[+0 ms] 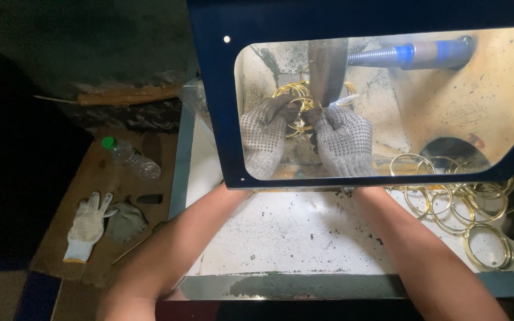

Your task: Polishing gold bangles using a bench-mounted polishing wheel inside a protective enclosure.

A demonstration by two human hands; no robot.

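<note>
Looking through the dark blue guard with its clear window [388,95], we see the white, speckled bench [292,232] beneath. Loose gold metal rings [447,202] lie heaped at the right edge of it, so much work seems left. Our left gloved hand [264,139] and right gloved hand [343,142] both grip closed on one thin gold ring [297,106], held against the upright grey wheel [326,71]. That ring stands roughly on edge, facing us; its exact tilt we cannot tell.
</note>
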